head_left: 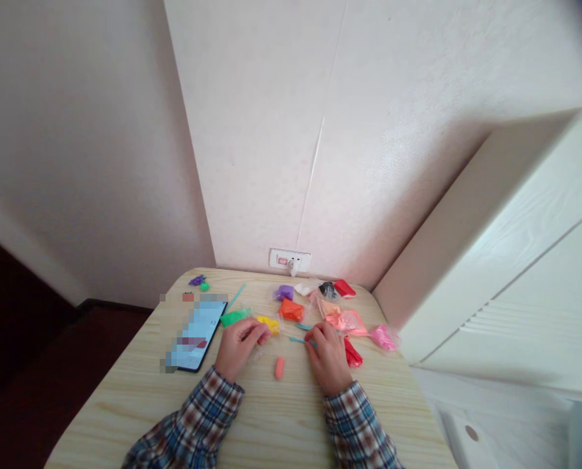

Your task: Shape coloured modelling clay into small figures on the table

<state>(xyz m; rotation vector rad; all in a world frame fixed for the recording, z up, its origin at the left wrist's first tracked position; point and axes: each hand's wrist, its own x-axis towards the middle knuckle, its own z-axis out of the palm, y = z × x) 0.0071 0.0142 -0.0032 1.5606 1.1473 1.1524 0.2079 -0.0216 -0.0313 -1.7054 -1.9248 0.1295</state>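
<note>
My left hand (236, 345) is closed in a pinch beside a yellow clay packet (269, 325). What its fingertips hold, if anything, is too small to make out. A green clay packet (235, 317) lies just behind that hand. The fingers of my right hand (328, 357) are curled over a thin teal clay tool (296, 339), whose tip sticks out to the left. Another teal tool (303, 326) lies right behind those fingers, and a red packet (352, 352) touches the hand's right side. Between both hands a small salmon-pink clay roll (279, 368) rests on the table (281, 430).
A phone (197, 339), partly blurred out, lies at the left. Purple (284, 293), orange (291, 309), black (328, 290) and pink (384, 337) packets are spread along the back and right. A teal strip (236, 296) and a purple-green piece (200, 282) lie back left. Behind is a wall socket (289, 260).
</note>
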